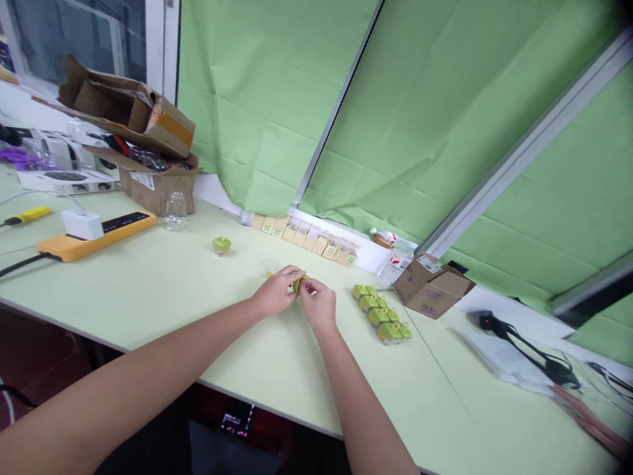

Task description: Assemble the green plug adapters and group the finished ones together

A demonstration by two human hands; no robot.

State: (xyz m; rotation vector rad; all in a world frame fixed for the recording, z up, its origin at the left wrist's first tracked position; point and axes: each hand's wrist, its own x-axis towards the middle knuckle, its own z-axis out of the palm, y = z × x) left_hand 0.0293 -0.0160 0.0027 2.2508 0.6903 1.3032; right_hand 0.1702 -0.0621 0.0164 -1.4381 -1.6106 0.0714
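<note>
Over the middle of the table, my left hand and my right hand meet with their fingers closed around a small green lid. The fingers cover much of it. Just beyond my left hand lies a small clear plastic cup with something yellow in it. Farther left stands a small container with a green lid. To the right of my right hand, several clear containers with green lids and yellowish loops are grouped in rows.
Small cardboard houses line the back edge. An orange power strip, a clear jar and an open carton stand left. Plastic bottles, a cardboard box and black cables are on the right.
</note>
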